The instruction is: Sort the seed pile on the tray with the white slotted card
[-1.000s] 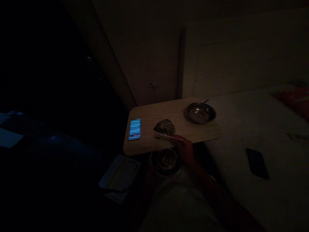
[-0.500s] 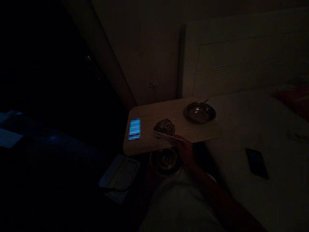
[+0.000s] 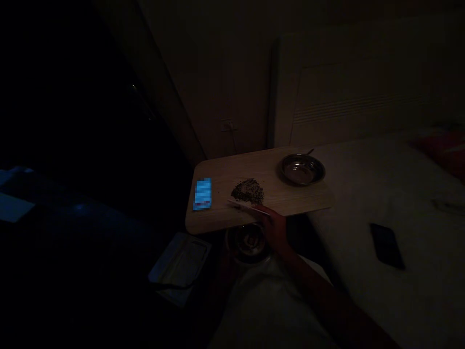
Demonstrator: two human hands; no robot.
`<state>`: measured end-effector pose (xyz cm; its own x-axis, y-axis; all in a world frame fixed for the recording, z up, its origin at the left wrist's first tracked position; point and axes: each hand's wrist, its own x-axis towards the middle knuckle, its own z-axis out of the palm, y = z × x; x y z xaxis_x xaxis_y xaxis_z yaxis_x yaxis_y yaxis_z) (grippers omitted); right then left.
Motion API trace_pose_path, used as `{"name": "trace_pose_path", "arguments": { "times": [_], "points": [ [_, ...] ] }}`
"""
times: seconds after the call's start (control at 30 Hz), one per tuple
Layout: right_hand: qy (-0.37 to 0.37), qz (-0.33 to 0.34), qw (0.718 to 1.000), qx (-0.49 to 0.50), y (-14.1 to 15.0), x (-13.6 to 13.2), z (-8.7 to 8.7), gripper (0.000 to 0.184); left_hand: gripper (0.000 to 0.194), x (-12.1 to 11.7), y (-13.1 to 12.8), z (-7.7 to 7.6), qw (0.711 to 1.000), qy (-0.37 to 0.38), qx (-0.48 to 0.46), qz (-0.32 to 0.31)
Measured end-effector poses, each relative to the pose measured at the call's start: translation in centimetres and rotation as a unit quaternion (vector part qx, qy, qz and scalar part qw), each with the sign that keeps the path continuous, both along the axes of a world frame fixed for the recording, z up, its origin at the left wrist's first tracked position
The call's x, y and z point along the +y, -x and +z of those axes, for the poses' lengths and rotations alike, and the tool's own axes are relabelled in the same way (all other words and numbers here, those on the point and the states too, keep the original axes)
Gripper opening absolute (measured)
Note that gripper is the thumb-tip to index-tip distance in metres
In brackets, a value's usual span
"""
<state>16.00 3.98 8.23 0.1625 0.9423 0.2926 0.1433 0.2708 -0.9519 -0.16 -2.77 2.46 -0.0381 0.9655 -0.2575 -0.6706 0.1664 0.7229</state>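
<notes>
My right hand [image 3: 275, 228] is closed around one end of a thin, flat, pale strip [image 3: 241, 206], perhaps a card seen nearly edge-on; the dark hides its kind. The strip lies over the near edge of a pile of small dark grains [image 3: 248, 190] on a wooden board [image 3: 225, 169]. A few dark bits lie on the near side of the strip. Below the board's front edge, a round metal bowl [image 3: 250, 241] sits by my lap with a little something in it. My left hand [image 3: 228, 264] is at the bowl's left side, its fingers lost in the dark.
Another metal bowl [image 3: 303, 169] with a thin handle behind it stands on the board's right. A lit phone [image 3: 202, 194] lies at the left end. On the bed at right rests a dark phone [image 3: 387, 245]. A pale box [image 3: 179, 266] is below left.
My right hand has drawn the strip slightly left and towards me, off the near side of the grain pile. The bowls and board stay where they were.
</notes>
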Motion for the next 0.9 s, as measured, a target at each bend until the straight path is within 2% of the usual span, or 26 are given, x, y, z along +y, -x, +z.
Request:
{"name": "trace_pose_path", "arguments": {
  "times": [0.1, 0.27, 0.37, 0.4, 0.53, 0.6, 0.77, 0.9],
  "points": [
    [0.006, 0.002, 1.000, -0.005, 0.2, 0.0, -0.1, 0.025, 0.068, 0.1, 0.1, 0.2, 1.000, 0.016, -0.019, 0.011],
    [0.010, 0.003, 1.000, 0.001, 0.4, 0.2, -0.1, 0.025, 0.063, -0.1, 0.5, 0.1, 0.999, 0.028, 0.025, 0.004],
    [0.005, 0.022, 1.000, 0.001, 0.5, 0.4, 0.0, 0.028, 0.055, 0.0, 0.7, -0.8, 0.997, -0.001, 0.060, 0.049],
    [0.009, 0.023, 1.000, -0.003, 0.6, 0.5, 0.1, 0.028, 0.055, 0.1, 0.7, -1.2, 0.997, -0.006, 0.064, 0.046],
    [0.005, 0.021, 1.000, -0.007, 0.8, 0.6, 0.3, 0.027, 0.070, 0.6, 0.6, -2.7, 0.998, -0.004, 0.034, 0.057],
    [-0.001, 0.021, 1.000, -0.003, 0.9, 0.7, 0.3, 0.027, 0.071, 0.7, 0.6, -3.0, 0.998, 0.010, 0.034, 0.059],
    [0.001, -0.009, 1.000, 0.014, 1.0, 0.9, -0.2, 0.026, 0.072, 0.4, 0.5, -2.2, 0.999, 0.033, -0.002, 0.040],
    [-0.007, -0.006, 1.000, 0.001, 1.1, 1.0, -0.3, 0.026, 0.078, 0.2, 0.3, -1.4, 0.998, 0.030, -0.013, 0.044]
  ]
}}
